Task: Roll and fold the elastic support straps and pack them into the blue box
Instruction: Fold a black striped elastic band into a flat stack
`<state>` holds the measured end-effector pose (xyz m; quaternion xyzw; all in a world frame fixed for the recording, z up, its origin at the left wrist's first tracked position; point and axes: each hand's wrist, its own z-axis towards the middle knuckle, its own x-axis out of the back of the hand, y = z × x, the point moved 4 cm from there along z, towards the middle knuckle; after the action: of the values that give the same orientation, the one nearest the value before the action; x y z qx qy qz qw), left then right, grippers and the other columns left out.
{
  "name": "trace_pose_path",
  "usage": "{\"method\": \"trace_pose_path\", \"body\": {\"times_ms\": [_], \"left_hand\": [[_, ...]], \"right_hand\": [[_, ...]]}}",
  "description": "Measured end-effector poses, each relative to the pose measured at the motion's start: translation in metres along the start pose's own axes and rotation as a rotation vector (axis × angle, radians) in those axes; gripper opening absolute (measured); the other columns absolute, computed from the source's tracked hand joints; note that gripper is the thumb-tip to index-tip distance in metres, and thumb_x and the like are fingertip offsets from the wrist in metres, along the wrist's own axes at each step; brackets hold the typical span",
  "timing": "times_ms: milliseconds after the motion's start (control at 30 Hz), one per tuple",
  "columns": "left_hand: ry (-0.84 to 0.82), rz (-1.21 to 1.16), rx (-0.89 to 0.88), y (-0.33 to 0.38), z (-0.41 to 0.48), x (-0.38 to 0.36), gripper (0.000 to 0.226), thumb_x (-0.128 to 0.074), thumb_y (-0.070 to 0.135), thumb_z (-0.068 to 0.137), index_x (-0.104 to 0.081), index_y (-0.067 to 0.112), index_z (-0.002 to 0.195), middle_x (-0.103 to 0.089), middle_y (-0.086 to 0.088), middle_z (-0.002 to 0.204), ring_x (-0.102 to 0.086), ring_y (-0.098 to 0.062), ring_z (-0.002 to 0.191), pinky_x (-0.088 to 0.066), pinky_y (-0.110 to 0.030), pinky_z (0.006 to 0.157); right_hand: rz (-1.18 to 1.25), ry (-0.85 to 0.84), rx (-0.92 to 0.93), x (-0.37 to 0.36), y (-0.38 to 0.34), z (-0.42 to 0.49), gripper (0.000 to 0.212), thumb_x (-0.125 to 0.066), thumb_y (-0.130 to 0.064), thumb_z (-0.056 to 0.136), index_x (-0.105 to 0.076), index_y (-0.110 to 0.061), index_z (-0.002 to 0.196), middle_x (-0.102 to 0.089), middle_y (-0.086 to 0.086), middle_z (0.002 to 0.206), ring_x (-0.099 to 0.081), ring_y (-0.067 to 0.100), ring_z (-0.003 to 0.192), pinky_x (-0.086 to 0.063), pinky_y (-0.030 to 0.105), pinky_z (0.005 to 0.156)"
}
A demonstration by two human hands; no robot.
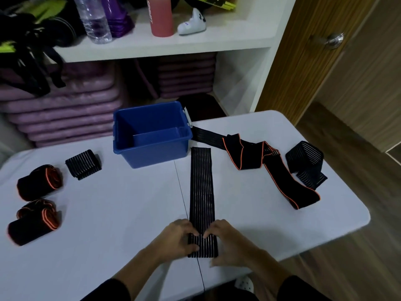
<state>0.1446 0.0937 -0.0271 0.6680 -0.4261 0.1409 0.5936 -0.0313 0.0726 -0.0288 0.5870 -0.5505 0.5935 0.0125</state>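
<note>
Currently three finished rolls (40, 182) sit left on the table (121, 213), unpacked. The box (152, 135), centre far, shows no straps inside. Left hand (180, 237) and right hand (227, 242) both curl their fingers over the near end of the strap (201, 187), pinching its first fold. The rest lies flat toward the box. Loose straps (260, 161) lie right. Risk: uneven finger pressure skews the roll; a slackened pinch lets the elastic spring open.

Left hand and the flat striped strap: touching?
Touching. Head view: curled fingers of the left hand overlap the near end of the striped strap at its left edge, no gap showing. The right hand grips the opposite edge.
</note>
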Motion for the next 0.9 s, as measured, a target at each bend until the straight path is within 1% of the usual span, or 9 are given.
{"method": "trace_pose_path", "body": {"times_ms": [133, 267, 367, 500, 600, 667, 733, 800, 900], "left_hand": [[-0.015, 0.251, -0.139, 0.003, -0.009, -0.013, 0.065, -0.072, 0.053, 0.066, -0.055, 0.020, 0.120, -0.050, 0.007, 0.119, -0.042, -0.007, 0.111, -0.033, -0.014, 0.092], [0.046, 0.353, -0.223, 0.007, -0.013, -0.020, 0.054, -0.066, 0.042, 0.071, -0.055, 0.014, 0.116, -0.055, -0.001, 0.113, -0.050, -0.016, 0.105, -0.046, -0.026, 0.086], [0.088, 0.264, -0.182, 0.012, -0.014, -0.017, 0.041, -0.057, 0.041, 0.073, -0.059, 0.016, 0.105, -0.058, 0.002, 0.103, -0.050, -0.012, 0.097, -0.047, -0.027, 0.082], [0.080, 0.059, -0.029, 0.016, -0.009, -0.014, 0.029, -0.048, 0.038, 0.082, -0.063, 0.017, 0.095, -0.054, 0.005, 0.093, -0.045, -0.010, 0.094, -0.037, -0.020, 0.080], [0.072, -0.178, 0.153, 0.012, -0.004, -0.014, 0.021, -0.051, 0.033, 0.091, -0.060, 0.014, 0.089, -0.057, 0.000, 0.083, -0.055, -0.013, 0.081, -0.045, -0.030, 0.074], [0.089, -0.259, 0.211, 0.011, -0.003, -0.015, 0.010, -0.053, 0.028, 0.092, -0.056, 0.020, 0.096, -0.061, 0.001, 0.077, -0.059, -0.012, 0.070, -0.051, -0.031, 0.071], [0.143, -0.208, 0.225, 0.009, 0.000, -0.017, 0.021, -0.055, 0.026, 0.092, -0.056, 0.017, 0.110, -0.060, 0.000, 0.086, -0.061, -0.013, 0.076, -0.052, -0.027, 0.073], [0.224, -0.116, 0.268, 0.007, 0.001, -0.018, 0.033, -0.056, 0.028, 0.091, -0.055, 0.015, 0.121, -0.050, -0.003, 0.104, -0.060, -0.018, 0.090, -0.051, -0.025, 0.082], [0.262, -0.035, 0.241, 0.010, 0.000, -0.020, 0.043, -0.056, 0.026, 0.090, -0.047, 0.016, 0.131, -0.042, -0.004, 0.115, -0.057, -0.020, 0.100, -0.049, -0.024, 0.089]], "right_hand": [[-0.073, 0.125, 0.055, -0.013, 0.000, -0.008, 0.055, -0.073, -0.036, 0.063, -0.057, -0.019, 0.112, -0.052, 0.001, 0.121, -0.045, 0.016, 0.111, -0.040, 0.024, 0.090], [-0.048, 0.205, 0.028, -0.014, -0.002, -0.016, 0.042, -0.065, -0.025, 0.068, -0.059, -0.014, 0.109, -0.058, 0.004, 0.114, -0.053, 0.017, 0.105, -0.045, 0.024, 0.086], [0.016, 0.207, -0.048, -0.013, 0.001, -0.018, 0.037, -0.062, -0.031, 0.072, -0.056, -0.021, 0.107, -0.057, 0.002, 0.108, -0.055, 0.016, 0.096, -0.048, 0.025, 0.082], [0.192, 0.240, -0.188, -0.011, 0.001, -0.014, 0.018, -0.056, -0.035, 0.079, -0.056, -0.024, 0.093, -0.057, -0.002, 0.094, -0.053, 0.011, 0.083, -0.045, 0.028, 0.076], [0.327, 0.285, -0.283, -0.010, 0.004, -0.010, 0.012, -0.056, -0.030, 0.088, -0.058, -0.019, 0.086, -0.055, -0.001, 0.082, -0.052, 0.010, 0.071, -0.045, 0.030, 0.069], [0.359, 0.294, -0.343, -0.011, 0.007, -0.008, 0.011, -0.055, -0.031, 0.091, -0.055, -0.022, 0.087, -0.057, -0.003, 0.071, -0.054, 0.010, 0.064, -0.047, 0.033, 0.064], [0.330, 0.311, -0.365, -0.011, 0.008, -0.004, 0.010, -0.054, -0.030, 0.092, -0.053, -0.022, 0.098, -0.056, -0.007, 0.065, -0.054, 0.008, 0.059, -0.048, 0.030, 0.061], [0.222, 0.321, -0.354, -0.012, 0.008, 0.002, 0.022, -0.053, -0.030, 0.092, -0.053, -0.019, 0.111, -0.053, -0.008, 0.074, -0.055, 0.008, 0.067, -0.049, 0.027, 0.066], [0.086, 0.380, -0.356, -0.010, 0.010, 0.003, 0.037, -0.056, -0.035, 0.089, -0.050, -0.022, 0.123, -0.048, -0.002, 0.106, -0.056, 0.016, 0.097, -0.050, 0.029, 0.082]]}}
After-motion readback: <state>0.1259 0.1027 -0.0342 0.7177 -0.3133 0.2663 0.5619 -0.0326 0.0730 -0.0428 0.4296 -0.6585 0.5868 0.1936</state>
